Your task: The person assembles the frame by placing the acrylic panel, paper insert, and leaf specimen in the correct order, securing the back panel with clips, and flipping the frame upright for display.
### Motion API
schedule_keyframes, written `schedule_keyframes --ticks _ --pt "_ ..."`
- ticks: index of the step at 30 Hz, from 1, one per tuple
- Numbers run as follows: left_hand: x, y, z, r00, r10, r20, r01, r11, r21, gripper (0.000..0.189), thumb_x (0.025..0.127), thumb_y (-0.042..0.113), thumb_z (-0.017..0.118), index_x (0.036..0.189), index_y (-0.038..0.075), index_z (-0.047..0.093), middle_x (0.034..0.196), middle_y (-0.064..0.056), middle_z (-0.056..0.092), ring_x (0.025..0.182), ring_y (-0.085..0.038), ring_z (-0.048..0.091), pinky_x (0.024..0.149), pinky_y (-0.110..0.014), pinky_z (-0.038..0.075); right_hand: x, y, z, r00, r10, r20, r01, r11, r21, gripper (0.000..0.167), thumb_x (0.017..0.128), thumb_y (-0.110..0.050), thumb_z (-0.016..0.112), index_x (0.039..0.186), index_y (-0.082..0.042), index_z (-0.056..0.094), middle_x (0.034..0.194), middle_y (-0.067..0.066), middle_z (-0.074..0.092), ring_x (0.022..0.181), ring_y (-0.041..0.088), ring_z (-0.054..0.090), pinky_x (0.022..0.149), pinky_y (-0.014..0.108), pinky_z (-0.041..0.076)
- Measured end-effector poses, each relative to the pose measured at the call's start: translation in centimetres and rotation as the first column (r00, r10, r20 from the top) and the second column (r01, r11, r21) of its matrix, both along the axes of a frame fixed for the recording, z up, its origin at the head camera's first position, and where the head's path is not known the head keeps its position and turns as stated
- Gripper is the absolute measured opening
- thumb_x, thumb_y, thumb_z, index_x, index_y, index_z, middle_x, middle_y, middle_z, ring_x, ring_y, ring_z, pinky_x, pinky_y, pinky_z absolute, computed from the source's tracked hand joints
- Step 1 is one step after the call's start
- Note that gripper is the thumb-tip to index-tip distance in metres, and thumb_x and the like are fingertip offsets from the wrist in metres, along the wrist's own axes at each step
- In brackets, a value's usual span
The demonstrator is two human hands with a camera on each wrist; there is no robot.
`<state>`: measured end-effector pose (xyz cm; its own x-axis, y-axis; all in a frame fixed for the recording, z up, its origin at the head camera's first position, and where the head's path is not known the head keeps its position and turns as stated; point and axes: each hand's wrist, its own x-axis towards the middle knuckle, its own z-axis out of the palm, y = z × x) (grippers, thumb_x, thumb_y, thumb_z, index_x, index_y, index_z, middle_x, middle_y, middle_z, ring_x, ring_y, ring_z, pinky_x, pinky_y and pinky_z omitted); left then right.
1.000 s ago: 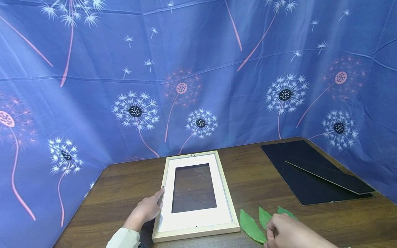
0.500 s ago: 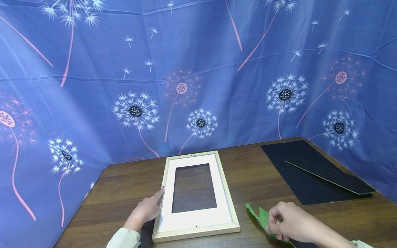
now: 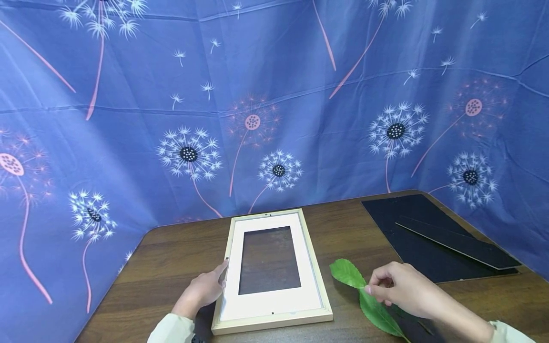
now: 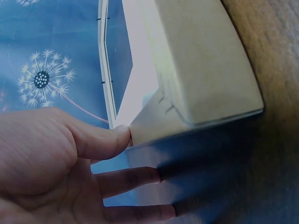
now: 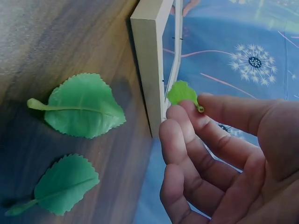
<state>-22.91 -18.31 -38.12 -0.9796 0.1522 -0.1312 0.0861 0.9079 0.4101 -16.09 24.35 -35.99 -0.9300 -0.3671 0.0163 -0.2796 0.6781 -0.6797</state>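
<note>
My left hand (image 3: 203, 288) rests against the left side of a pale wooden picture frame (image 3: 274, 324). In the left wrist view its thumb touches the frame's edge, and its other visible fingers extend straight beside it. A white mat (image 3: 268, 303) with a rectangular opening sits inside the frame. To the right of the frame, my right hand (image 3: 399, 288) pinches a green leaf (image 3: 346, 272) by its stem, between thumb and fingertips. Below that hand a second leaf (image 3: 376, 313) lies on the table; the right wrist view also shows a third leaf (image 5: 67, 182) beside it.
A large black board (image 3: 386, 216) lies at the table's back right, with a narrower black piece (image 3: 459, 244) standing slightly raised on it. Behind the brown wooden table (image 3: 339, 228) hangs a blue cloth (image 3: 321, 157) printed with dandelions.
My right hand has picked one leaf up from the table and raised it slightly; the leaf has turned so its tip points left, towards the frame. The left hand stays at the frame.
</note>
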Motion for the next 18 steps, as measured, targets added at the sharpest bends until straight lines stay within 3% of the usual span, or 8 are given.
schedule_keyframes --ticks 5,18 --pt "0.0 0.1 0.1 1.0 0.005 0.011 -0.005 1.0 -0.007 0.052 0.101 0.009 0.054 0.151 -0.001 0.043 0.134 -0.035 0.057 0.123 -0.059 0.051 0.103 -0.072 0.037 -0.5 -0.4 0.4 1.0 -0.004 -0.022 0.004 1.0 -0.01 0.017 0.097 -0.023 0.069 0.081 -0.016 0.07 0.067 -0.008 0.056 0.061 0.004 0.048 0.054 0.025 0.04" --pt "0.1 0.1 0.4 0.998 0.016 0.067 -0.016 1.0 -0.009 0.053 0.103 0.012 0.052 0.154 0.002 0.04 0.139 -0.035 0.053 0.126 -0.057 0.05 0.104 -0.07 0.036 -2.5 -3.1 1.7 1.0 -0.029 -0.011 0.029 0.999 -0.045 0.012 0.097 -0.018 0.068 0.089 -0.012 0.072 0.081 -0.003 0.059 0.072 0.015 0.048 0.06 0.027 0.039"
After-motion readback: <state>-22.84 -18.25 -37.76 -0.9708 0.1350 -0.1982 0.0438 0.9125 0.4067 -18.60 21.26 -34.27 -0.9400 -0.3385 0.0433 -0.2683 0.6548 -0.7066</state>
